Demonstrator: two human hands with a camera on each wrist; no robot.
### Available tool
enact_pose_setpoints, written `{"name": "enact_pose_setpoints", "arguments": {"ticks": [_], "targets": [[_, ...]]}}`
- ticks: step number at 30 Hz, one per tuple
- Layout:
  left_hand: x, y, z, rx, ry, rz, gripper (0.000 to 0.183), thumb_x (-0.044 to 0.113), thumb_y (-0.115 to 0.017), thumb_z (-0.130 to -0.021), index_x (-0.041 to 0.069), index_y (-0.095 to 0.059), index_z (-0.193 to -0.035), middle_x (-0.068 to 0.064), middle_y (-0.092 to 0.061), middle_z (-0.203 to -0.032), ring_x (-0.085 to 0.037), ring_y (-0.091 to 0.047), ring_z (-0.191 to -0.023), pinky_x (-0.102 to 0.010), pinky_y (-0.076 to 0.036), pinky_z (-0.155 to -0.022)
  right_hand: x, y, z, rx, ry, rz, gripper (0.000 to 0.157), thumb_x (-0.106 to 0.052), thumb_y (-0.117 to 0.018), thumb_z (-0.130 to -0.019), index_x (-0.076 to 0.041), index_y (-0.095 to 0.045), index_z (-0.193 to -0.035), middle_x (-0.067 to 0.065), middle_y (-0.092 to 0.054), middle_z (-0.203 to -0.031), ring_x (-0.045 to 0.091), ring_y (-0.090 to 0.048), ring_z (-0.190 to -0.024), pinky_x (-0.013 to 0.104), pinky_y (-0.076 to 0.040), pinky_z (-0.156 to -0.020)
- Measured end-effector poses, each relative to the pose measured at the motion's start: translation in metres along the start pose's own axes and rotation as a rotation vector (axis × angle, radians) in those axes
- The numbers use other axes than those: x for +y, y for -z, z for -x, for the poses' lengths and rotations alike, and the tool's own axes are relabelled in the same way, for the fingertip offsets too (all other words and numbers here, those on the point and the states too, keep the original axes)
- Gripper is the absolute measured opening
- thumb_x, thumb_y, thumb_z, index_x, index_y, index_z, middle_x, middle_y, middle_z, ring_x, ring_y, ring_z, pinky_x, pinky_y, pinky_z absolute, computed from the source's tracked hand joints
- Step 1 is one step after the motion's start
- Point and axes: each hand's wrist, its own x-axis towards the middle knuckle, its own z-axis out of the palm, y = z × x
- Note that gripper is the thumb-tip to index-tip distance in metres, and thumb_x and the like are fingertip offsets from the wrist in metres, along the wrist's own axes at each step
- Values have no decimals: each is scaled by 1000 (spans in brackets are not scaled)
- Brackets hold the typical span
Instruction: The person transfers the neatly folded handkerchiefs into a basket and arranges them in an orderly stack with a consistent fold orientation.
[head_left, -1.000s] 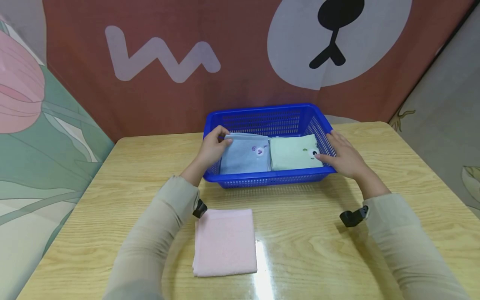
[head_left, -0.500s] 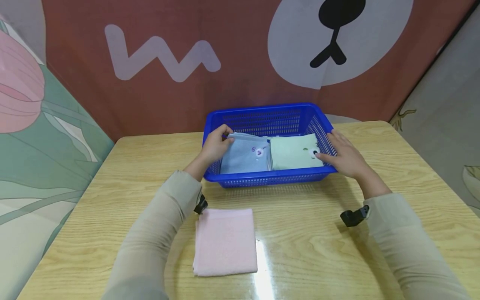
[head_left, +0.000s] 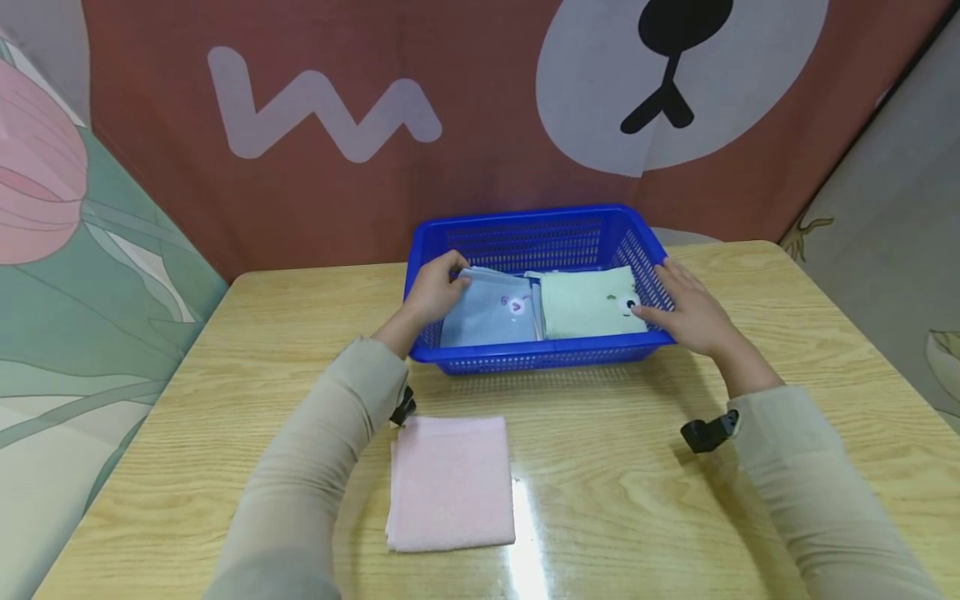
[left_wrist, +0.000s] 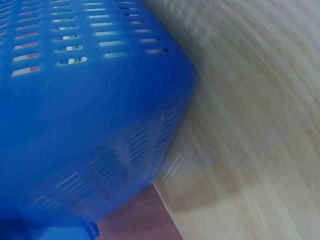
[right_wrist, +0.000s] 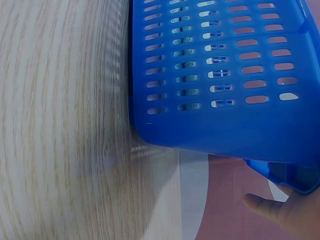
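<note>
A blue plastic basket (head_left: 517, 360) stands toward the back of the table, holding two folded small towels side by side. On its left side, my left hand (head_left: 437, 287) pinches the upper left corner of the light blue towel (head_left: 487, 317), which has an embroidered face. The pale green towel (head_left: 585, 304) lies in the right half. My right hand (head_left: 693, 312) holds the basket's right rim, thumb toward the inside and fingers along the outer side. The right wrist view shows part of that hand (right_wrist: 287, 212) under the rim; the left hand is hidden in the left wrist view.
A folded pink towel (head_left: 452, 485) lies on the wooden table (head_left: 600, 483) in front of the basket, near my left forearm. A brown curtain (head_left: 315, 208) with printed shapes hangs right behind the basket. Patterned cloths hang at both sides.
My left hand has shifted slightly right with the pinched corner. The light blue towel's upper edge now slants and its face has moved a little left. My right hand stays on the rim.
</note>
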Motion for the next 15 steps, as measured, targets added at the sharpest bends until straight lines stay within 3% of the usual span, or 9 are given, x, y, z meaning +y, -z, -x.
{"name": "enact_pose_setpoints", "arguments": {"ticks": [9, 15], "targets": [[-1, 5, -5, -71, 17, -106, 15, 10, -53, -85, 4, -55, -99, -10, -56, -101, -20, -51, -92, -32, -42, -76, -1, 0, 1, 1, 0, -7, 81, -45, -46, -85, 6, -8, -135, 21, 2, -141, 33, 6, -127, 52, -1, -98], [-4, 12, -11, -131, -21, -183, 17, 9, -53, -85, 2, -55, -100, -11, -57, -100, -21, -50, -92, -33, -42, -76, 0, 0, 0, 3, 6, -2, 79, -43, -46, -85, 6, -8, -135, 21, 2, -141, 34, 5, -127, 53, -1, -98]]}}
